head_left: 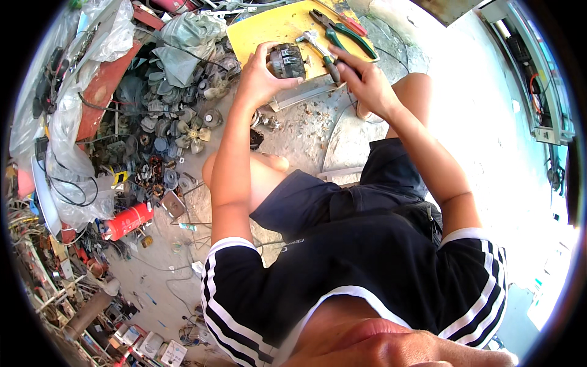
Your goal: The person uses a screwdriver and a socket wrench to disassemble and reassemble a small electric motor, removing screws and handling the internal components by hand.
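Observation:
My left hand [260, 79] is wrapped round the side of a small, dirty electric motor part [288, 61], its thumb below and its fingers behind. The part is round and dark with a silvery band, and it is over the near left edge of a yellow tray [249, 32]. To its right, my right hand [369, 84] closes on the dark green grip of a small hammer [317, 46] with a silver head and a yellow neck. The hammer head points up and left, apart from the motor part. Green-handled pliers [353, 40] lie on the tray just beyond my right fingers.
A red-handled tool [353, 24] lies at the tray's far right. Scrap motor parts and a fan blade [192, 136] heap up on the left, beside a grey plastic bag [183, 49]. A red cylinder [129, 221] lies nearer. A cabinet-like frame [532, 67] stands at the right.

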Action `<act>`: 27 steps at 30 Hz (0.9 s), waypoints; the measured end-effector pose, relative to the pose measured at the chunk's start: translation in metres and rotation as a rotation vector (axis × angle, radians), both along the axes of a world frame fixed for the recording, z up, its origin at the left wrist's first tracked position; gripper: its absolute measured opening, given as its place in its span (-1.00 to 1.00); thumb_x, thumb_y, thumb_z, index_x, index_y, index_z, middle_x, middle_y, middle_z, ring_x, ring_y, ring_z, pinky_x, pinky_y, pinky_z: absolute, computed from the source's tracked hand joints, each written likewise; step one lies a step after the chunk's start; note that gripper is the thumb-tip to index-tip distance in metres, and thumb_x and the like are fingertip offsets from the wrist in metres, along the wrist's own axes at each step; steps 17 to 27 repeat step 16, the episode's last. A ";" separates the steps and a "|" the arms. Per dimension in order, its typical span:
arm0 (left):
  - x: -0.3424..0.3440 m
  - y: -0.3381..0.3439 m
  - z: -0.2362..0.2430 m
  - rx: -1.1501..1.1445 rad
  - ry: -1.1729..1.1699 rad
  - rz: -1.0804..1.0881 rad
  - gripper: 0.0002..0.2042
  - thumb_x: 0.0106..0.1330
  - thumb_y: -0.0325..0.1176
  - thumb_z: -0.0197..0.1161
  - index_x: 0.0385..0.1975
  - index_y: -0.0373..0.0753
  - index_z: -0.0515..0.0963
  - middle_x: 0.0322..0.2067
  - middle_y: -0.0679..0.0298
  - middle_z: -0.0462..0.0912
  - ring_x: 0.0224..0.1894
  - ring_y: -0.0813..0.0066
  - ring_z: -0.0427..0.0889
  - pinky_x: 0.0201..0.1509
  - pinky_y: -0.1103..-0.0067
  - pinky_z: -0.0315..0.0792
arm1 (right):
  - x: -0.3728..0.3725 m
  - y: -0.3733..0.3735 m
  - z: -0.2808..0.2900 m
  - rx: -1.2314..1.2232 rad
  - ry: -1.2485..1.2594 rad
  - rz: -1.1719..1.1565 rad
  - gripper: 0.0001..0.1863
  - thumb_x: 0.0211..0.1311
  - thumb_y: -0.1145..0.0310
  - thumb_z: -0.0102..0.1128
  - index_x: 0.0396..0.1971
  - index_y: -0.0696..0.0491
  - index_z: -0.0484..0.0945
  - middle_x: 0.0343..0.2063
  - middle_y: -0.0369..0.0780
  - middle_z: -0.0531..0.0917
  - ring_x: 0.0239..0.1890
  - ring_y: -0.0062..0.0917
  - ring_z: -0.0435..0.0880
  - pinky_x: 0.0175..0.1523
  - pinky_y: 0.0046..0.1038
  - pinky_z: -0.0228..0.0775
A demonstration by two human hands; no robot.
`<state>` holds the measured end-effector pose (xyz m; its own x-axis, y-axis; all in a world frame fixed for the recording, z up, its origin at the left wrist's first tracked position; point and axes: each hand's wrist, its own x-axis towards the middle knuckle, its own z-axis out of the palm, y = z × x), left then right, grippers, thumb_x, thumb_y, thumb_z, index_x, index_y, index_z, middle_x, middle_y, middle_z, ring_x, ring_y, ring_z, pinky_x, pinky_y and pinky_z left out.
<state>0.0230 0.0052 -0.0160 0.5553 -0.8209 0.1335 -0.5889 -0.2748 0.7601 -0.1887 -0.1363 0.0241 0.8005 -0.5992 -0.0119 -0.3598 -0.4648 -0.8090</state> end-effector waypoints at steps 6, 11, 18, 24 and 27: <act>0.014 -0.002 -0.007 -0.133 -0.094 0.281 -0.11 -0.27 -0.03 0.64 0.15 -0.11 0.36 -0.09 0.03 0.55 0.06 0.10 0.51 0.14 0.29 0.43 | -0.016 0.000 0.002 -0.033 0.074 0.045 -0.59 0.42 0.34 0.04 0.24 -0.09 0.48 -0.43 -0.28 0.64 -0.46 -0.64 0.56 -0.23 -0.51 0.46; 0.026 -0.004 -0.009 -0.058 -0.130 0.403 -0.09 -0.24 0.01 0.61 0.20 -0.09 0.32 0.01 -0.01 0.49 0.09 0.03 0.50 0.15 0.25 0.43 | -0.021 0.014 0.007 -0.062 0.009 0.177 -0.61 0.36 0.32 0.06 0.17 -0.10 0.52 -0.11 -0.07 0.69 -0.06 -0.17 0.67 0.07 -0.30 0.49; 0.024 -0.006 -0.008 0.006 -0.185 0.366 -0.05 -0.22 0.05 0.58 0.26 -0.08 0.28 0.24 0.14 0.40 0.22 0.01 0.38 0.23 0.22 0.37 | -0.017 0.015 0.008 -0.106 -0.024 0.193 -0.60 0.38 0.37 0.06 0.20 -0.09 0.52 -0.26 -0.16 0.68 -0.39 -0.48 0.59 -0.11 -0.45 0.46; 0.024 -0.006 -0.008 0.006 -0.185 0.366 -0.05 -0.22 0.05 0.58 0.26 -0.08 0.28 0.24 0.14 0.40 0.22 0.01 0.38 0.23 0.22 0.37 | -0.017 0.015 0.008 -0.106 -0.024 0.193 -0.60 0.38 0.37 0.06 0.20 -0.09 0.52 -0.26 -0.16 0.68 -0.39 -0.48 0.59 -0.11 -0.45 0.46; 0.024 -0.006 -0.008 0.006 -0.185 0.366 -0.05 -0.22 0.05 0.58 0.26 -0.08 0.28 0.24 0.14 0.40 0.22 0.01 0.38 0.23 0.22 0.37 | -0.017 0.015 0.008 -0.106 -0.024 0.193 -0.60 0.38 0.37 0.06 0.20 -0.09 0.52 -0.26 -0.16 0.68 -0.39 -0.48 0.59 -0.11 -0.45 0.46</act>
